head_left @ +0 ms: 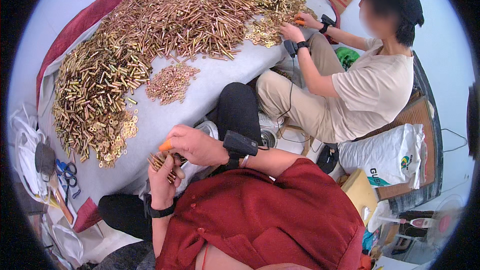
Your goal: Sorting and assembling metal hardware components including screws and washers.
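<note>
My left hand (164, 174) is closed around a bunch of thin, brass-coloured metal pins (159, 161), which stick out between the fingers. Just above it, my right hand (194, 145) is bent over the bunch, an orange cover (165, 145) on one fingertip. Its fingers curl in, and whatever they pinch is hidden. Both hands are in front of the near table edge, over my lap. Closest to them on the table lie a heap of yellowish washers (122, 135) and a patch of pinkish washers (172, 82).
A large heap of metal pins (180, 15) covers much of the grey cloth-covered table (160, 120). Blue-handled scissors (67, 172) lie at its left edge. At right, a co-worker (370, 85) handles washers (265, 31). A white sack (385, 157) lies behind my right arm.
</note>
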Tool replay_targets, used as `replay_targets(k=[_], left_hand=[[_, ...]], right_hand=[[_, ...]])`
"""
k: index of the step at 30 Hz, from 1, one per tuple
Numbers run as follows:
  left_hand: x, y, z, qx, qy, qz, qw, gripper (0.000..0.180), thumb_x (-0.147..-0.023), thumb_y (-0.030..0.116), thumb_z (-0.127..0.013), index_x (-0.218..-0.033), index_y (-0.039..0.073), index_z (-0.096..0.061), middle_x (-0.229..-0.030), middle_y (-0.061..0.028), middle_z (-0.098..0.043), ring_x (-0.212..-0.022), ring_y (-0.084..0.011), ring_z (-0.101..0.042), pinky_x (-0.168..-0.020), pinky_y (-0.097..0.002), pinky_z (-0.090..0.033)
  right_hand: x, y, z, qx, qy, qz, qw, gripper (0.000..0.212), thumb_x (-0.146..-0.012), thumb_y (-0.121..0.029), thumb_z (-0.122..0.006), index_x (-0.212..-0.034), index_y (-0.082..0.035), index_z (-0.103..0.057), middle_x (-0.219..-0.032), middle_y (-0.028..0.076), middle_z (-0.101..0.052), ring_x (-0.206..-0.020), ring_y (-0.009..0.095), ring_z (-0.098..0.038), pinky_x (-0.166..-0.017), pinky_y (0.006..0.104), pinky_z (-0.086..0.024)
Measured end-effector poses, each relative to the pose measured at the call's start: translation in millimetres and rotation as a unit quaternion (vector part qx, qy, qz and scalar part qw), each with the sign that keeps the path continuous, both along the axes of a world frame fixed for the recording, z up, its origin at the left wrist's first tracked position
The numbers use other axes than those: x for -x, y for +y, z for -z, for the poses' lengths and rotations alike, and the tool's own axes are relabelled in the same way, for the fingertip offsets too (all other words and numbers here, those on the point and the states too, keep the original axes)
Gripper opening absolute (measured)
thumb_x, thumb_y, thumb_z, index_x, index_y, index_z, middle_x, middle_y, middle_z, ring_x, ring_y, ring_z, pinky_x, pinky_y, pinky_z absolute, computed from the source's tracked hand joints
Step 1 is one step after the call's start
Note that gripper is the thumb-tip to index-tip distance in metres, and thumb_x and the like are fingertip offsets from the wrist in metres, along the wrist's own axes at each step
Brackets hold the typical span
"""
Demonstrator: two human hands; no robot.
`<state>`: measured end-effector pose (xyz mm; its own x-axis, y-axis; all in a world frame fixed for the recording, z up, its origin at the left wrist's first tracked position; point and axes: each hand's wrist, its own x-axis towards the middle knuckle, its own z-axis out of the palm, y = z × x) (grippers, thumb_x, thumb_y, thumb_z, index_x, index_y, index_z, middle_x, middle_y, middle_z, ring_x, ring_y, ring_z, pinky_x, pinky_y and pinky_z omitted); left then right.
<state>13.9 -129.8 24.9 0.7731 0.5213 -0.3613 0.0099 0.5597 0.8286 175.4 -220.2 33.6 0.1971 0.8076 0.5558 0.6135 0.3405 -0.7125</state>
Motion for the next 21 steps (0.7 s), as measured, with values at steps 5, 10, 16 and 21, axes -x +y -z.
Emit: replay_targets(k=[5, 10, 16, 21], left_hand=[[-2.0, -6.5, -4.7, -0.118, 0.02, -0.048, 0.992, 0.013, -0.095, 0.016, -0.062, -0.096, 0.005, -0.055, -0.078, -0.006, -0.064, -0.047, -0.0124, -0.059, -0.034, -0.0208, -0.036], [0.1, -7.1, 0.5, -0.059, -0.011, -0.039, 0.997, 0.015, -0.095, 0.018, -0.061, -0.098, 0.005, -0.054, -0.077, -0.0053, -0.062, -0.044, -0.0115, -0.055, -0.033, -0.0209, -0.034], [1.8, -8.6, -6.7, 0.048, -0.036, 0.002, 0.998, 0.017, -0.097, 0.023, -0.06, -0.097, 0.007, -0.055, -0.074, -0.0024, -0.06, -0.04, -0.0091, -0.046, -0.032, -0.0212, -0.031], [9.0, -10.6, -3.7, -0.001, -0.002, -0.02, 1.0, 0.015, -0.096, 0.018, -0.061, -0.102, 0.007, -0.053, -0.076, -0.0038, -0.061, -0.045, -0.0101, -0.054, -0.033, -0.0213, -0.034]], right_hand=[[6.5, -1.6, -5.8, 0.057, 0.135, 0.008, 0.989, 0.014, -0.087, -0.011, -0.062, -0.095, -0.001, -0.065, -0.091, 0.015, -0.06, -0.088, 0.033, -0.059, -0.078, 0.0393, -0.049], [8.0, -5.0, -11.5, 0.047, 0.116, 0.006, 0.992, 0.015, -0.087, -0.008, -0.062, -0.101, -0.002, -0.066, -0.093, 0.013, -0.06, -0.087, 0.028, -0.061, -0.076, 0.0349, -0.05], [7.0, -2.8, -3.0, 0.034, 0.122, -0.04, 0.991, 0.017, -0.087, -0.003, -0.061, -0.103, -0.003, -0.066, -0.095, 0.011, -0.058, -0.087, 0.026, -0.061, -0.075, 0.0329, -0.05], [8.9, -6.4, -3.8, 0.04, 0.109, -0.032, 0.993, 0.014, -0.086, -0.004, -0.061, -0.099, -0.004, -0.066, -0.092, 0.012, -0.058, -0.087, 0.029, -0.06, -0.076, 0.0348, -0.05]])
